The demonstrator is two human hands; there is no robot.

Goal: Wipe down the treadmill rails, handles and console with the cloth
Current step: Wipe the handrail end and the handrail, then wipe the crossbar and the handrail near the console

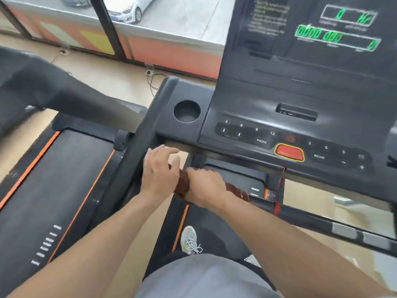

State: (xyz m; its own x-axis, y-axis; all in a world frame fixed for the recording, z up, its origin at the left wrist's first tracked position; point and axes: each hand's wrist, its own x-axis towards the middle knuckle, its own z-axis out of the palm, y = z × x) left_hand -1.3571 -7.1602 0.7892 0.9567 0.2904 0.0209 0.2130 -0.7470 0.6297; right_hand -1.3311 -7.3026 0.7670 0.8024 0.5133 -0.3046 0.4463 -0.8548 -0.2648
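I stand on a black treadmill whose console fills the upper right, with lit green digits and a red stop button. A brown cloth sits between my two hands just below the console's left end. My right hand grips the cloth, fingers curled over it. My left hand lies beside it with its fingers stretched toward the left handrail, touching the cloth's left end. Most of the cloth is hidden under my hands.
A round cup holder sits left of the buttons. A red safety cord hangs below the stop button. A second treadmill with orange stripes stands to the left. My shoe is on the belt. A window lies ahead.
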